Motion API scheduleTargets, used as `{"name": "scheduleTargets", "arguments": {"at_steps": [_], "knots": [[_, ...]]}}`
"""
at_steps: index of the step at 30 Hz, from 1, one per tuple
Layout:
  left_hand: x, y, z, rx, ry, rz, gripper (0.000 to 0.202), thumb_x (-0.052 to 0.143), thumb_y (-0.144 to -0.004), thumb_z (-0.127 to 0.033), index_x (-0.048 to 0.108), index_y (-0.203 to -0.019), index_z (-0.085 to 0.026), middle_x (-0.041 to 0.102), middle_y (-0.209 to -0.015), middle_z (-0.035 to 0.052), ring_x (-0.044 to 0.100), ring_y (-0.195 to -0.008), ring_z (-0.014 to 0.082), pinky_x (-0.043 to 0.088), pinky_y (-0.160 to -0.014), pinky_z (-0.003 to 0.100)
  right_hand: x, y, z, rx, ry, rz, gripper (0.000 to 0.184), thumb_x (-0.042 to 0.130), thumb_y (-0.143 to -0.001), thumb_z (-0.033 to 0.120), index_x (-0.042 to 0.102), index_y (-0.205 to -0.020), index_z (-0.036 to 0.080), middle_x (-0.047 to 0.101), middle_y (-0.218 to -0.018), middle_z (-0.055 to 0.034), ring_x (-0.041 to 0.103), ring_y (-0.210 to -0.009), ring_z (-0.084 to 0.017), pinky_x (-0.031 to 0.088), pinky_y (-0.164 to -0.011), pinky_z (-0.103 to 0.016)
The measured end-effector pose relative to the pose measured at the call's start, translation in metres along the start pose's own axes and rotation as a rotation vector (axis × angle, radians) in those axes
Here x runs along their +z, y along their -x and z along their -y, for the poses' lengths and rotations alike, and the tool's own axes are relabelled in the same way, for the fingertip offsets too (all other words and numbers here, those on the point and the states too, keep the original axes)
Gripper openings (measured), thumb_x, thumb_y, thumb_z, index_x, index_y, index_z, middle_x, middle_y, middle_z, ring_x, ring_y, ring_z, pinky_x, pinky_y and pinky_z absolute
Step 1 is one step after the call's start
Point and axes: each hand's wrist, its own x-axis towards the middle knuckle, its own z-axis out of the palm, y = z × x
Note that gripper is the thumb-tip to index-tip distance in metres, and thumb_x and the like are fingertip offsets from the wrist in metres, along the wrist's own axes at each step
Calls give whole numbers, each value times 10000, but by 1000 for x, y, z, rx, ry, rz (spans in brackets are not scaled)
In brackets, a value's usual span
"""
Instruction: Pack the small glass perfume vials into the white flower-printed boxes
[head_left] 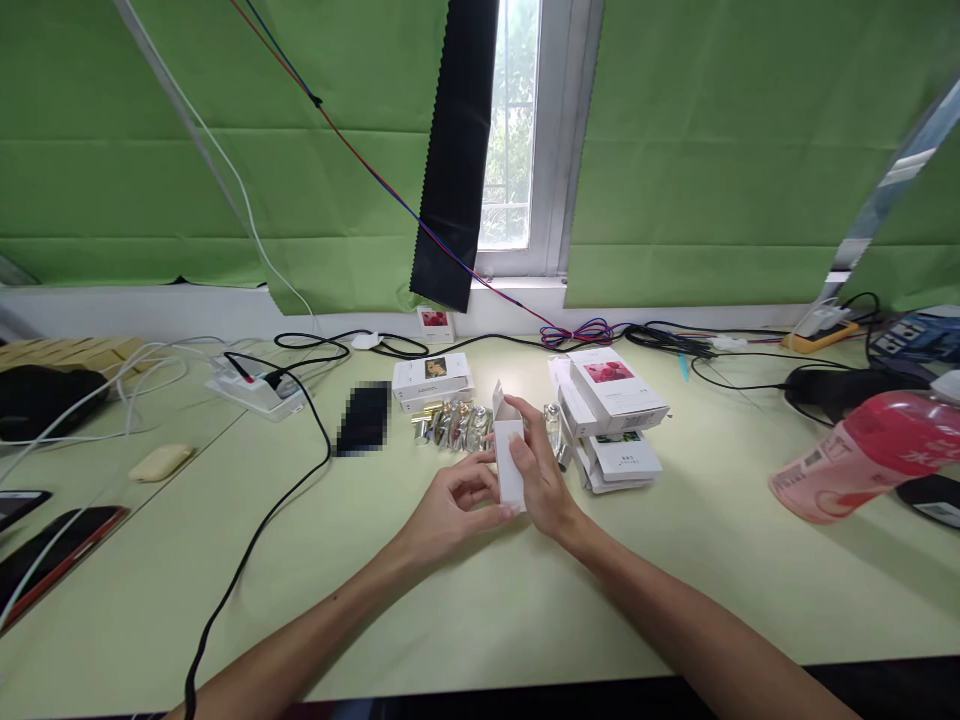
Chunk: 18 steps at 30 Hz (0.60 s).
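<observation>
Green blinds (705, 150) hang behind a table (735, 560) bearing boxes (622, 390).

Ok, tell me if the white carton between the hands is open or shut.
Open at its upper end: the white carton has a flap sticking up there. Whether its lower end is shut, I cannot tell.

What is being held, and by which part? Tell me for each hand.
A white box: the right hand grips its upper part; the left hand touches its lower end, though whether it grips there is unclear.
</observation>
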Motion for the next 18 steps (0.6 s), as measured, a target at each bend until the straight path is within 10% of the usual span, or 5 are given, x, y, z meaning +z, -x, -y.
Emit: {"name": "scheduleTargets", "arguments": {"at_steps": [18], "knots": [[5,-2,-3,-2,-8,-98,282,879,-663,-369,707,-725,-154,705,-1149,127,711,-1002,272,586,-882,356,5,-1,7,60,-25,-30,628,258,-1033,629,275,-1574,311,426,-1569,-62,458,-1428,-236,432,-1159,-443]]}}
